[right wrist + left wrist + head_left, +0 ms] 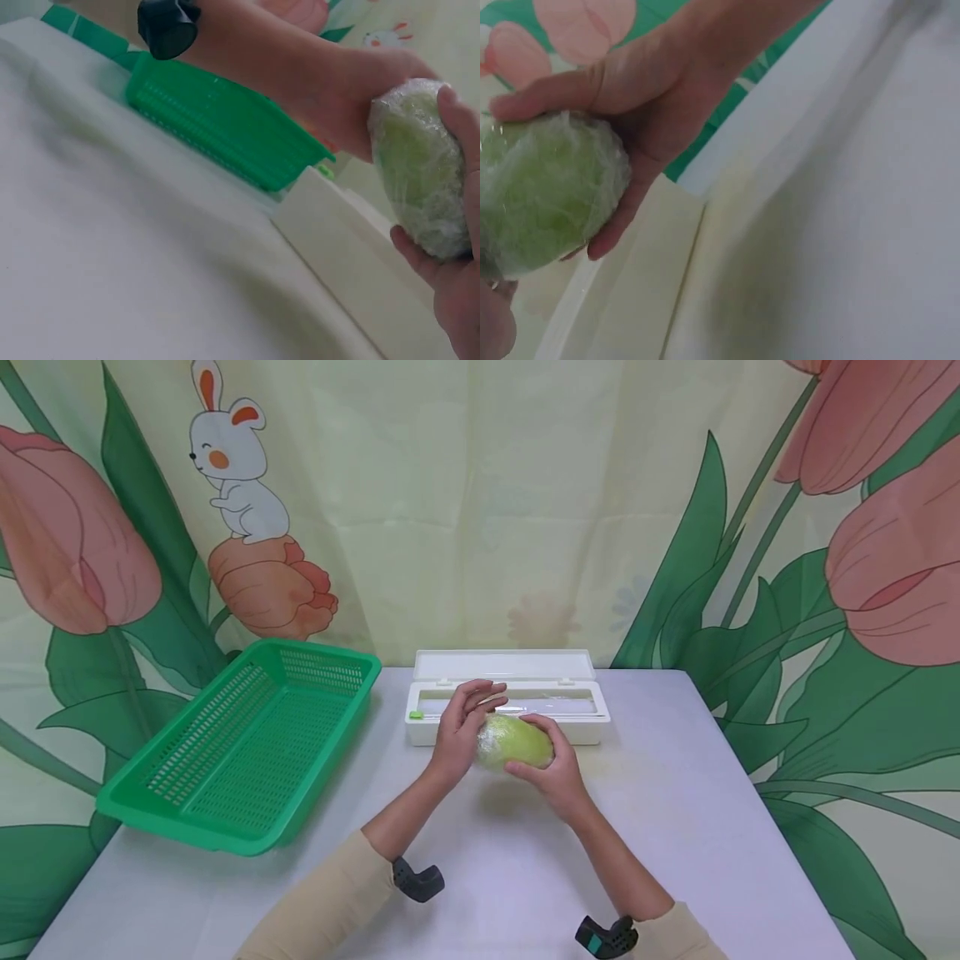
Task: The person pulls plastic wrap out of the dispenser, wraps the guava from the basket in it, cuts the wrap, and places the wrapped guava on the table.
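A rounded green fruit (514,742), its exact kind unclear, is wrapped in clear cling film and held above the table. My right hand (557,768) grips its right end, thumb on the near side and fingers on the far side. Against the left end rests my left hand (459,735), its fingers loosely extended. The right wrist view shows crinkled film on the fruit (421,169), with the right hand (459,289) around it. Behind the fruit stands a white cling film box (510,732) with its lid raised and film inside.
A green plastic basket (281,839) with slotted sides stands on the left of the white-covered table (675,827). A small green slider (416,715) sits at the box's left end. Behind the table hangs a printed curtain (540,510).
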The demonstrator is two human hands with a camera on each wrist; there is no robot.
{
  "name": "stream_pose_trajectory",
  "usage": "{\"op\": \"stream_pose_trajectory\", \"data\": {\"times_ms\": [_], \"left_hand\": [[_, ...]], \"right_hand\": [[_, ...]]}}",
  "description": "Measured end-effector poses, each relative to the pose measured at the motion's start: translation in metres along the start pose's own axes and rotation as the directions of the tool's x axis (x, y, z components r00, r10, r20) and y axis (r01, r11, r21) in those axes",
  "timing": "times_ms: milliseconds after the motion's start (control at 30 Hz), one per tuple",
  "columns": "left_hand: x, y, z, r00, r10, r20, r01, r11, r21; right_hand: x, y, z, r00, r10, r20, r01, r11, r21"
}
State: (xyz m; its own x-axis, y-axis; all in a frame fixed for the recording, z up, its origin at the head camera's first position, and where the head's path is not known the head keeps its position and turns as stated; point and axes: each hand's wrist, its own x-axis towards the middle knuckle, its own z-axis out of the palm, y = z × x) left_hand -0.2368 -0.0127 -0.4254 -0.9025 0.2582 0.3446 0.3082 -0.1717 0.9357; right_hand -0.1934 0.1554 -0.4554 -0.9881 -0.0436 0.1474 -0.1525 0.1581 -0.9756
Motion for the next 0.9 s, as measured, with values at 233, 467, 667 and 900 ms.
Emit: {"op": "stream_pose_trajectory", "data": {"times_ms": [233, 467, 667, 900], "left_hand": [[-0.002, -0.005, -0.003, 0.985, -0.080, 0.156, 0.074, 0.996, 0.045], [-0.002, 0.003, -0.002, 0.978, 0.077, 0.195, -0.083, 0.996, 0.022], [-0.007, 0.012, -0.003, 0.956, 0.192, 0.224, -0.232, 0.958, 0.168], [-0.010, 0.025, 0.005, 0.956, 0.204, 0.210, -0.254, 0.934, 0.250]], "right_hand": [[0.002, -0.002, -0.007, 0.990, 0.001, 0.139, -0.011, 0.998, 0.067], [0.007, -0.003, -0.005, 0.985, 0.078, 0.152, -0.095, 0.989, 0.112], [0.009, -0.008, -0.002, 0.970, 0.122, 0.212, -0.162, 0.970, 0.180], [0.009, -0.008, -0.003, 0.965, 0.153, 0.212, -0.192, 0.965, 0.179]]}}
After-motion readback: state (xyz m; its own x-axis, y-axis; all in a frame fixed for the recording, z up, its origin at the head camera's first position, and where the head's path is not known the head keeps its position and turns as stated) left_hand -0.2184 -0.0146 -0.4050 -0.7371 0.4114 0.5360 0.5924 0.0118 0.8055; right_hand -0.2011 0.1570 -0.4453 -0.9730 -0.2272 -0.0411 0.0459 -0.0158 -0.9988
